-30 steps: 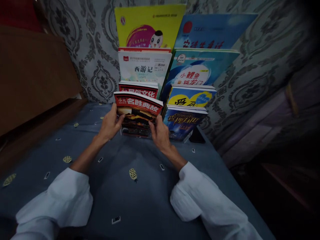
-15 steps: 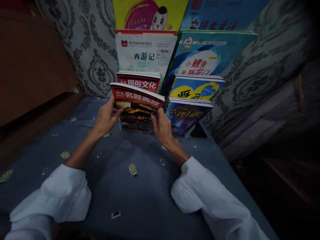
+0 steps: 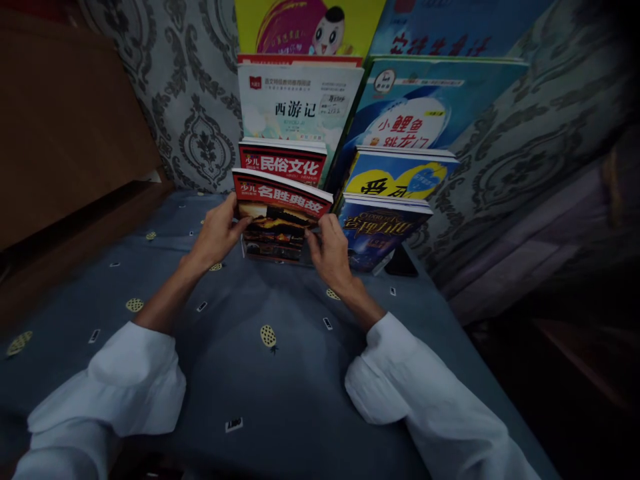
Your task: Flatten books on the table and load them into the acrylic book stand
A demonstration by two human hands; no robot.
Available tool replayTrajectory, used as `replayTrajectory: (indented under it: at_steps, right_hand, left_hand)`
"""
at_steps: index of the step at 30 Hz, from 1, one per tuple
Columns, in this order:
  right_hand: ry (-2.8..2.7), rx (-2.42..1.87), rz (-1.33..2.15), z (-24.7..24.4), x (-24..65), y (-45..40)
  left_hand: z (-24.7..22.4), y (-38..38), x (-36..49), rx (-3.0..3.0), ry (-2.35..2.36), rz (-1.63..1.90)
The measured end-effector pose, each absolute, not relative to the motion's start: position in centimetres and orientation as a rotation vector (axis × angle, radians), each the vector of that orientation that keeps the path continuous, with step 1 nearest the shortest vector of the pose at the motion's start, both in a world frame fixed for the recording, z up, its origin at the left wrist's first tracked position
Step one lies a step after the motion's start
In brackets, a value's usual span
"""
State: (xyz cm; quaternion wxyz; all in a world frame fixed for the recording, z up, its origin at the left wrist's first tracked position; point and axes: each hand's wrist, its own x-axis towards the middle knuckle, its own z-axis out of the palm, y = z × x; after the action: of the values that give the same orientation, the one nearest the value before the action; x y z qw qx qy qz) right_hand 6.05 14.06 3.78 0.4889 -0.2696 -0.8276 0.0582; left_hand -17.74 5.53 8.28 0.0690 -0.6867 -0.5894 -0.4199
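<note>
Both hands grip the front red book (image 3: 280,207), which leans in front of a second red book (image 3: 287,163) on the left side of the stacked rows. At its left edge, my left hand (image 3: 217,233) has the thumb on the cover and the fingers behind. My right hand (image 3: 331,253) pinches the right edge, close to a dark blue book (image 3: 383,230). A white book (image 3: 300,103) stands behind the red ones. The lower part of the rack, if there is one, is hidden by the books.
A yellow and blue book (image 3: 400,177) and a teal book (image 3: 445,93) stand at the right. A dark flat object (image 3: 401,261) lies beside them on the patterned blue cloth (image 3: 270,393). Brown wooden furniture (image 3: 70,120) is at the left.
The camera view has shifted slightly, moving the scene a little to the right. The held book's top edge sits slightly lower against the red book behind it. Both hands keep their grip.
</note>
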Motion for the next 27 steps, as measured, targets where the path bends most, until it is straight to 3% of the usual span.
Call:
replayTrajectory:
  at_steps: [9,27]
  right_hand:
    - [-2.040,-0.756,0.079,3.5,5.8,14.0]
    - [-2.077,-0.806,0.090,3.3,5.9,14.2]
  left_hand:
    - [7.5,5.9,-18.0,-2.027,-1.799,-1.131]
    - [6.6,6.2,-17.8,-1.962,-1.803,-1.190]
